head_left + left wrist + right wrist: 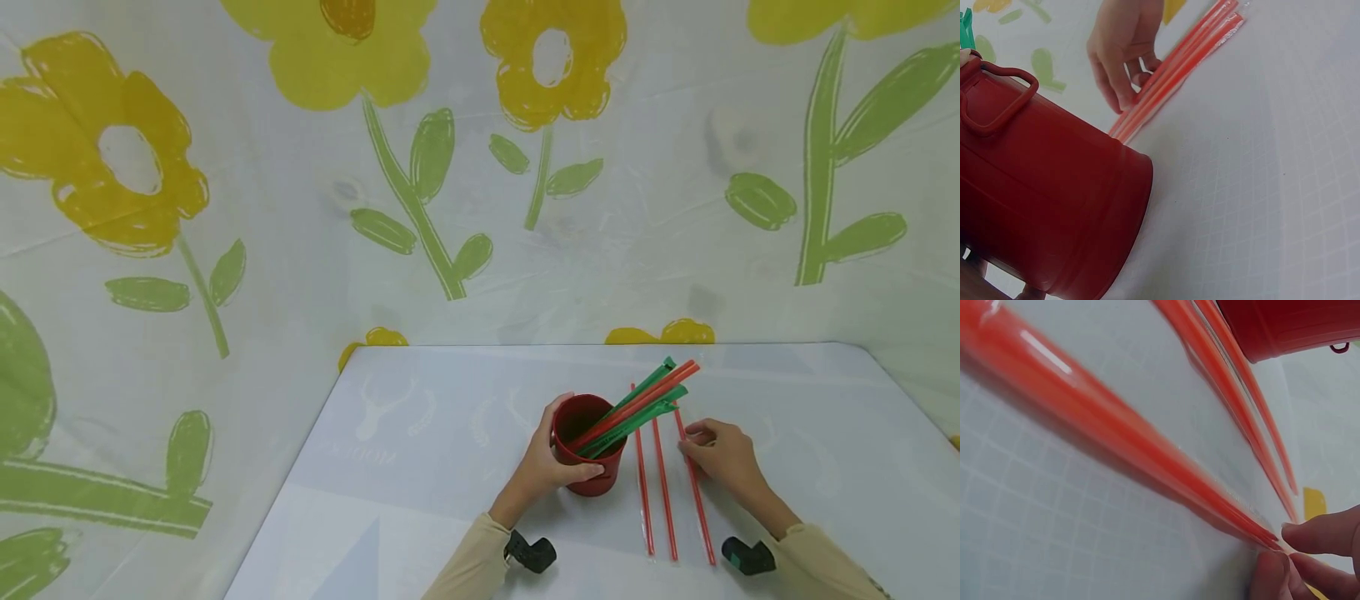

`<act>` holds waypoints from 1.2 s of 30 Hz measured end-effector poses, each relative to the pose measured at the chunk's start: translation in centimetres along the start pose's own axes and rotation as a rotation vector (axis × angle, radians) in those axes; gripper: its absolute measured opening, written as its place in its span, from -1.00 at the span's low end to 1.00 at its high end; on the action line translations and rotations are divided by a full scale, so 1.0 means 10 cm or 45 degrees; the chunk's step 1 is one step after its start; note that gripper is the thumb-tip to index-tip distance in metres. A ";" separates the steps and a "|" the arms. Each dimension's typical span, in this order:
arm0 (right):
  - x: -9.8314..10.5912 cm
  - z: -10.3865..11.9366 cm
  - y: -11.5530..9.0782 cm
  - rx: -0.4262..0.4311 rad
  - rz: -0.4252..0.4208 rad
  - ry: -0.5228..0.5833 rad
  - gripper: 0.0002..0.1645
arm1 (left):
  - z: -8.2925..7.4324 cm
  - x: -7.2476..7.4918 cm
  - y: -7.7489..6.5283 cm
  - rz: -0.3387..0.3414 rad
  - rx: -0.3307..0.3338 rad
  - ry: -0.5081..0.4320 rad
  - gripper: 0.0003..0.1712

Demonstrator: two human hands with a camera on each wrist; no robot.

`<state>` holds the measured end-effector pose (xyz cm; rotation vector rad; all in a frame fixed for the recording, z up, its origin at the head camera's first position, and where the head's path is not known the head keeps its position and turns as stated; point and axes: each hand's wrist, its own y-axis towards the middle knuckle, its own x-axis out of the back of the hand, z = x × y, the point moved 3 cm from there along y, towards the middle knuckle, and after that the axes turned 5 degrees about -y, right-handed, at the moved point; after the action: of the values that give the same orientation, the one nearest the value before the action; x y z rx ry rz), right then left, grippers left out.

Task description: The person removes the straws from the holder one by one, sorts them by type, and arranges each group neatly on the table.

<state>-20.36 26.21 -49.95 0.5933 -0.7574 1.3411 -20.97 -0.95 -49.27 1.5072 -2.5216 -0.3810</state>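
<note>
My left hand (546,457) grips a small red bucket (600,482) with a wire-like side handle (1017,117). Red straws (637,407) and green-wrapped straws (628,428) lean out of its mouth toward the right. Whether its base touches the table is unclear. Just right of the bucket, three red straws in clear wrappers lie lengthwise: a left one (642,492), a middle one (664,492) and a right one (699,504). With thumb and fingertips, my right hand (723,454) pinches the far end of the right straw, seen close up in the right wrist view.
Both hands work over a white table (360,475) with faint printed patterns. Behind it and at the left hangs a pale cloth (300,208) with yellow flowers. A black device (534,554) sits at the left wrist, and another black device (748,556) at the right.
</note>
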 end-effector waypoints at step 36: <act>0.32 0.04 -0.06 0.146 -0.068 0.159 -0.45 | -0.34 -0.04 -0.05 0.027 -0.016 -0.020 -0.01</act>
<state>-19.68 27.85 -47.17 0.6101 -0.5621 1.3656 -19.46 -1.24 -46.20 1.4772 -2.5404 -0.4066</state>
